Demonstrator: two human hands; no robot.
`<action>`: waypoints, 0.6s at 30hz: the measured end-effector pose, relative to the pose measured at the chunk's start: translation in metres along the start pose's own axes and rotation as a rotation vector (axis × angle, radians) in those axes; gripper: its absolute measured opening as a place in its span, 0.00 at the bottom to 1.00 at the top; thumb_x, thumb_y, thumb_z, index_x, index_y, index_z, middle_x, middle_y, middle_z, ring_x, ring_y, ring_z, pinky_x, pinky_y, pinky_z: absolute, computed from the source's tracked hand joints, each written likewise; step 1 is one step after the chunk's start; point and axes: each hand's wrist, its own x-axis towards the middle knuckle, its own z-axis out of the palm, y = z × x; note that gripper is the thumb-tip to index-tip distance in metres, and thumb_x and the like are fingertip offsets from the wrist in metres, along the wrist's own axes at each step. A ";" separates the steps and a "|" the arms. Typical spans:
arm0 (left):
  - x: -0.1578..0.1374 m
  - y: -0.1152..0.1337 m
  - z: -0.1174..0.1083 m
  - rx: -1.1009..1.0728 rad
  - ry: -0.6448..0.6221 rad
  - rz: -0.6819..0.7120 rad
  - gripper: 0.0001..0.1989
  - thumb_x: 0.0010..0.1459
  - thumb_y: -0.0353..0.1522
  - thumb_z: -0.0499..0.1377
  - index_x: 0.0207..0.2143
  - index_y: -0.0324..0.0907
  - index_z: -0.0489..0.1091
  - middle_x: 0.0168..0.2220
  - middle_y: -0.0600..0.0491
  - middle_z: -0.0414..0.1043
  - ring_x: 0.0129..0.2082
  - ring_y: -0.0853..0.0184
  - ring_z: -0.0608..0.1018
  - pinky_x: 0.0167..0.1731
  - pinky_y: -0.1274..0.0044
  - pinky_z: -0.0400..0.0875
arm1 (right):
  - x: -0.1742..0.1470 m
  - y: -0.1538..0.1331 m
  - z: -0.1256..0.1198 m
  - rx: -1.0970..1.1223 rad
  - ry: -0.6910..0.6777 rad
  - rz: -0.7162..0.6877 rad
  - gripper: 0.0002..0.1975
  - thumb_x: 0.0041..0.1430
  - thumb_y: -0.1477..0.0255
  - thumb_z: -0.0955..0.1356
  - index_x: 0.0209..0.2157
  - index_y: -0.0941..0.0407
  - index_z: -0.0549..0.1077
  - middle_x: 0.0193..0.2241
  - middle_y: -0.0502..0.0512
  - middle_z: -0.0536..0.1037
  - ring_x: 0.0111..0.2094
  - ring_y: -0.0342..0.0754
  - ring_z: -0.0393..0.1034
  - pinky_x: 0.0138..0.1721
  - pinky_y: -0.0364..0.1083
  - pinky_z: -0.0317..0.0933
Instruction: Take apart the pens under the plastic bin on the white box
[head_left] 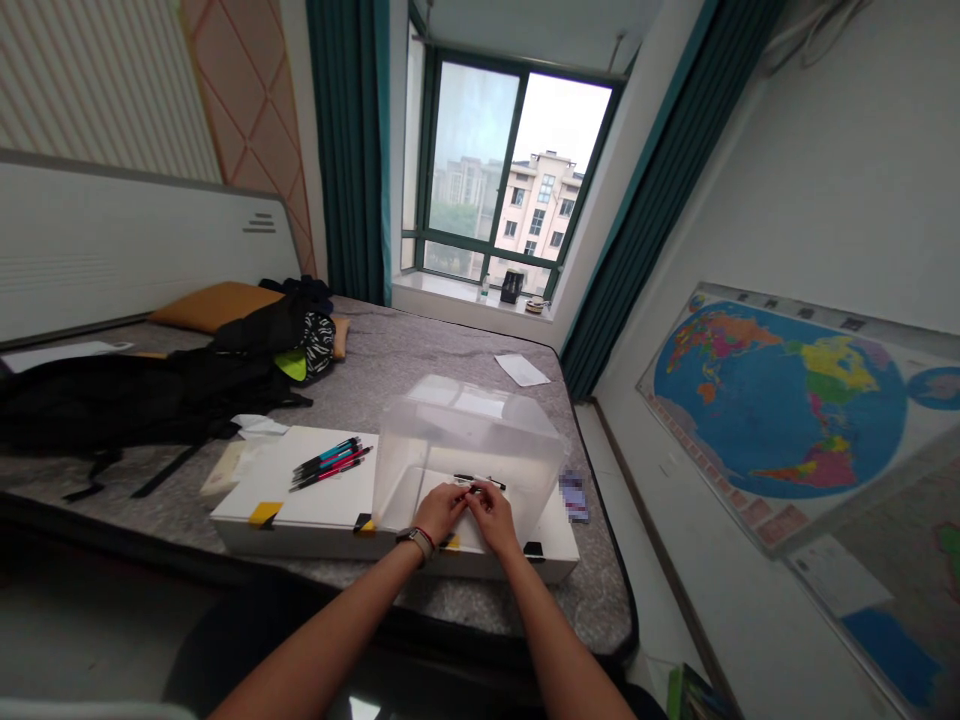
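Observation:
My left hand (441, 512), with a watch and a red band at the wrist, is closed at the mouth of a clear plastic bin (465, 432) lying on its side. Fingertip to fingertip with it, my right hand (493, 515) is closed too. Both pinch something small and dark between them, too hidden to name. Just beyond the fingers, inside the bin, lie dark pen-like pieces (491, 483). Left of the bin, several pens (330, 463) in blue, red and black rest side by side on a white box (262, 485), which also carries the bin.
The box sits on a grey mattress (420, 345). A black bag (135, 395) and an orange pillow (214, 305) lie to the left, with tissues (259, 427) by the box. White paper (522, 370) lies behind the bin; a blurred purple item (574, 497) is at right.

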 end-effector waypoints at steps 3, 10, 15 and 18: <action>0.000 0.001 0.000 -0.049 0.012 -0.005 0.13 0.56 0.34 0.57 0.44 0.46 0.72 0.38 0.52 0.75 0.39 0.65 0.74 0.43 0.73 0.66 | -0.002 -0.002 0.000 -0.041 0.051 -0.021 0.13 0.58 0.62 0.64 0.36 0.56 0.73 0.25 0.50 0.74 0.26 0.45 0.65 0.28 0.42 0.58; 0.001 -0.002 0.002 -0.240 0.085 -0.079 0.23 0.49 0.29 0.61 0.50 0.44 0.66 0.41 0.52 0.72 0.36 0.68 0.74 0.37 0.76 0.70 | -0.002 -0.005 0.001 -0.091 0.059 -0.036 0.13 0.60 0.62 0.62 0.37 0.55 0.72 0.28 0.52 0.75 0.27 0.46 0.67 0.31 0.43 0.59; 0.000 -0.005 0.003 -0.230 0.076 -0.083 0.24 0.47 0.26 0.61 0.49 0.44 0.67 0.38 0.53 0.73 0.37 0.68 0.74 0.41 0.75 0.69 | -0.001 -0.006 -0.001 -0.053 0.125 0.007 0.14 0.61 0.61 0.61 0.37 0.55 0.70 0.30 0.54 0.77 0.31 0.47 0.70 0.34 0.43 0.61; 0.000 -0.006 0.004 -0.208 0.068 -0.072 0.24 0.48 0.25 0.61 0.49 0.43 0.67 0.38 0.53 0.72 0.37 0.68 0.74 0.42 0.73 0.69 | 0.000 -0.005 -0.003 -0.015 0.165 0.045 0.14 0.61 0.60 0.60 0.36 0.55 0.69 0.29 0.54 0.77 0.32 0.48 0.71 0.36 0.44 0.61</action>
